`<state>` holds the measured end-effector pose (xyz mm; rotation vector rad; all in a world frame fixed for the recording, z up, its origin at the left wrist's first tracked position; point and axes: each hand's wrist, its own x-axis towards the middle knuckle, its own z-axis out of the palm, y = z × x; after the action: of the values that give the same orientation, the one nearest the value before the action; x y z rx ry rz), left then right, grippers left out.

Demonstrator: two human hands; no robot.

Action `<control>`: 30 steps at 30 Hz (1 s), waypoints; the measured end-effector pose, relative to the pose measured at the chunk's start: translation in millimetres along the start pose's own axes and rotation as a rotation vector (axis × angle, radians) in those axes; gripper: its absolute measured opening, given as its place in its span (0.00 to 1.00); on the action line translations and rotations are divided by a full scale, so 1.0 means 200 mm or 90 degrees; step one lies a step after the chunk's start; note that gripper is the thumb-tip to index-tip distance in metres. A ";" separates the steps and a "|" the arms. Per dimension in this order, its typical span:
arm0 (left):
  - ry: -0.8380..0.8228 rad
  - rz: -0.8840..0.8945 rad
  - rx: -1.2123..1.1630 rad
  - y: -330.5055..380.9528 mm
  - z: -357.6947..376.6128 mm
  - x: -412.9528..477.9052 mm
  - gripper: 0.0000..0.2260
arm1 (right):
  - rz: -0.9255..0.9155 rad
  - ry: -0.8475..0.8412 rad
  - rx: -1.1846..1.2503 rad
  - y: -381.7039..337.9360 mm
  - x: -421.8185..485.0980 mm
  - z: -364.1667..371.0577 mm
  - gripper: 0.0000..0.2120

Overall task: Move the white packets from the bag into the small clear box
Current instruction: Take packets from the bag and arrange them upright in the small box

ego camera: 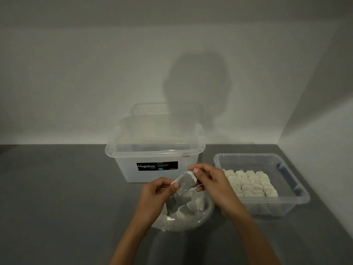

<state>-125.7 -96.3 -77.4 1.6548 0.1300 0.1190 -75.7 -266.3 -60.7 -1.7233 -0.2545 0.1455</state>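
Grey table (57,197); both hands (152,196) (212,180) pinch packet (184,185) over bag (183,217).

Brightness: dim, with a grey-green cast; the wall (76,73) is the lightest area, the worktop (57,188) a dark, flat grey.
Light source: behind the camera, since the shadows fall forward onto the wall.
Shadows: a large, round, soft-edged shadow (196,87) lies on the wall above the large lidded box (154,150); the right-hand wall is darker than the back one.
Glare: faint highlights on the large lidded box's lid edge and on the crinkled rim of the bag (191,224).
Sharpness: soft all over; the packet (184,183) pinched between the left hand (154,196) and right hand (210,182) is slightly smeared, and the box label's small print is unreadable.
Distortion: wide-angle stretch; the wall corner at the right leans strongly.
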 end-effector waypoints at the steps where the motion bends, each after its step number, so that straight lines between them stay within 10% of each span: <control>1: 0.014 -0.011 -0.026 0.00 0.00 0.00 0.06 | 0.006 0.010 0.018 0.00 0.00 -0.01 0.09; 11: -0.004 -0.018 -0.064 0.05 0.04 0.04 0.05 | -0.048 0.043 -0.063 -0.08 0.04 -0.06 0.02; 22: -0.097 0.124 0.143 0.28 0.16 0.30 0.09 | -0.193 0.065 -0.544 -0.30 0.18 -0.45 0.04; 30: -0.188 0.198 0.326 0.35 0.40 0.46 0.04 | 0.031 -0.084 -0.675 -0.06 0.28 -0.70 0.05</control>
<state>-21.7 -167.2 -14.3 2.1743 -0.3501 0.0777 10.0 -383.8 -23.4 -2.7782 -0.4318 0.1729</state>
